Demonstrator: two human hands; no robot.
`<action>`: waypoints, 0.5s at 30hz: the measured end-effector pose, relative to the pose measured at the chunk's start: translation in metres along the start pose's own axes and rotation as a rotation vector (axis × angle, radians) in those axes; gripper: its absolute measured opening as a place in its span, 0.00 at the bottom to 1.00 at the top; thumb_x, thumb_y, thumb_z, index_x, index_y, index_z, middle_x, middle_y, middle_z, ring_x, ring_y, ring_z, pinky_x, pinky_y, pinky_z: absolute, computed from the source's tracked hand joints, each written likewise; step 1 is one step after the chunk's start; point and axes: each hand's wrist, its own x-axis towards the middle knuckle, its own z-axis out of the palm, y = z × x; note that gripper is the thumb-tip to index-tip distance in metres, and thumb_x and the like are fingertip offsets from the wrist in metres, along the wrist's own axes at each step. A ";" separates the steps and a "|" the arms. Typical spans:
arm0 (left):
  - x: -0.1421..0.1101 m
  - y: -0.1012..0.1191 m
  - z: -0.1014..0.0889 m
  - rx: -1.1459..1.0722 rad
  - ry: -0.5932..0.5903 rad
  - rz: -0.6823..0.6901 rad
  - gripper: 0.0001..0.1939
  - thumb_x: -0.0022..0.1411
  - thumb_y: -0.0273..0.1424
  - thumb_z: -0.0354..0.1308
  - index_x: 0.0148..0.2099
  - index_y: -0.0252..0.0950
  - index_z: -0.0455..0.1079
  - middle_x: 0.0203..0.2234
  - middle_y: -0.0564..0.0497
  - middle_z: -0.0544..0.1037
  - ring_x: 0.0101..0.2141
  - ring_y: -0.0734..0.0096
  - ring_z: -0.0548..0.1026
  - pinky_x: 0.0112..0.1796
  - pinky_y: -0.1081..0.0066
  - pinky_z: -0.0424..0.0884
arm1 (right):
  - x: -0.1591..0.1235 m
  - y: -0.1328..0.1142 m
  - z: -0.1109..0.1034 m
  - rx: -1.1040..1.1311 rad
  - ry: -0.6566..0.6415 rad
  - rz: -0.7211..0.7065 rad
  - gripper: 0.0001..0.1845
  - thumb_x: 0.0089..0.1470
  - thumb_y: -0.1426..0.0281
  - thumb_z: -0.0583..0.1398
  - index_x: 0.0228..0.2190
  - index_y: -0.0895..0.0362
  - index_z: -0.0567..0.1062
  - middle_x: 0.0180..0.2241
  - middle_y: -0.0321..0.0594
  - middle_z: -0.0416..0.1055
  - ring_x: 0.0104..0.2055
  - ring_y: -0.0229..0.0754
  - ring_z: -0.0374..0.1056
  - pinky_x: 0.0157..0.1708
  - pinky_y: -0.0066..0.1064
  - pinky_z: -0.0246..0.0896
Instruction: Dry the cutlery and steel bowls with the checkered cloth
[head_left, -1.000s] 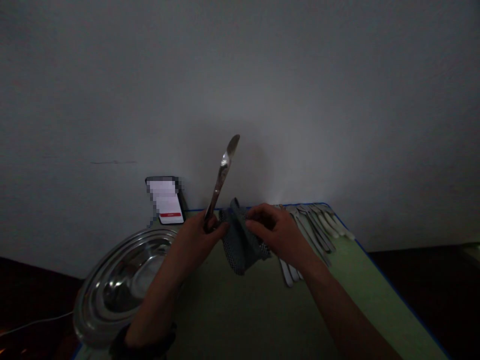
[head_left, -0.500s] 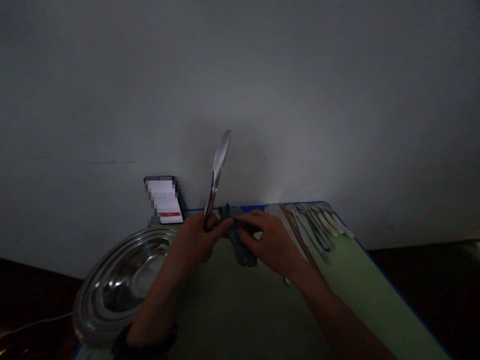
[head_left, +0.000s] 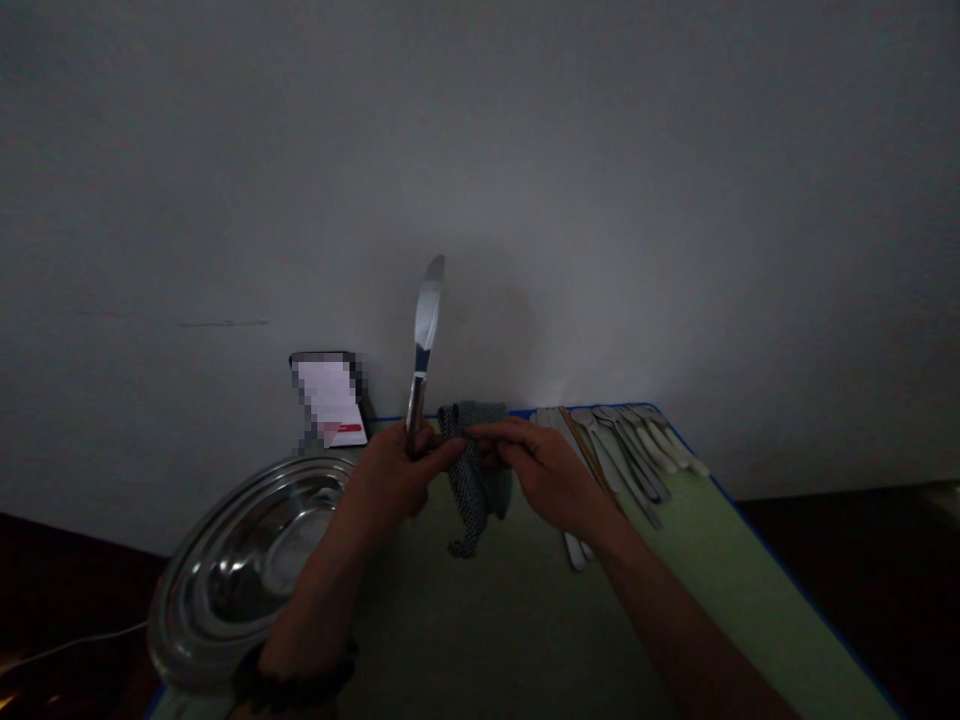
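Note:
My left hand (head_left: 390, 475) is closed round the handle of a shiny table knife (head_left: 424, 335), whose blade points up. Between both hands hangs a grey cloth (head_left: 469, 500) with a dark checked edge. The left thumb reaches across to touch the cloth's near side. My right hand (head_left: 544, 465) pinches the cloth with thumb and fingers; part of the cloth is hidden behind those fingers. The cloth is beside the knife, not wrapped round it.
Knives, chopsticks, forks and spoons (head_left: 630, 450) lie in a row at the table's back right. A large metal basin (head_left: 247, 570) stands on the left. A phone (head_left: 330, 400) leans on the wall behind it. The green table (head_left: 720, 580) has a blue edge.
The knife has tipped slightly left and its blade has turned more face-on to me. The bunched cloth has been spread wider and now hangs lower between the hands.

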 end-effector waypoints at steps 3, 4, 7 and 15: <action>0.001 -0.002 0.000 -0.013 0.025 0.031 0.22 0.51 0.39 0.59 0.23 0.40 0.47 0.12 0.64 0.54 0.13 0.83 0.54 0.14 0.80 0.51 | 0.002 0.004 -0.003 -0.027 0.056 -0.014 0.17 0.55 0.76 0.50 0.40 0.53 0.75 0.37 0.39 0.69 0.37 0.36 0.68 0.42 0.35 0.65; 0.000 -0.002 0.000 -0.024 0.026 0.039 0.22 0.51 0.39 0.60 0.23 0.39 0.46 0.12 0.64 0.54 0.13 0.83 0.53 0.15 0.80 0.50 | 0.002 0.006 -0.005 -0.071 0.113 -0.029 0.15 0.54 0.75 0.52 0.41 0.54 0.74 0.39 0.41 0.69 0.41 0.38 0.67 0.45 0.37 0.64; -0.003 0.000 -0.002 -0.087 0.034 0.046 0.21 0.51 0.37 0.59 0.24 0.39 0.46 0.13 0.64 0.54 0.14 0.83 0.53 0.16 0.80 0.51 | 0.005 0.016 -0.010 -0.107 0.325 -0.010 0.23 0.48 0.70 0.60 0.48 0.55 0.68 0.50 0.48 0.64 0.52 0.44 0.62 0.53 0.44 0.57; -0.002 -0.002 -0.008 -0.135 -0.062 0.026 0.18 0.51 0.38 0.56 0.26 0.40 0.48 0.13 0.64 0.53 0.15 0.81 0.53 0.17 0.78 0.50 | 0.009 0.020 -0.025 0.565 0.071 0.405 0.18 0.39 0.64 0.66 0.35 0.56 0.75 0.36 0.41 0.77 0.36 0.43 0.73 0.40 0.38 0.67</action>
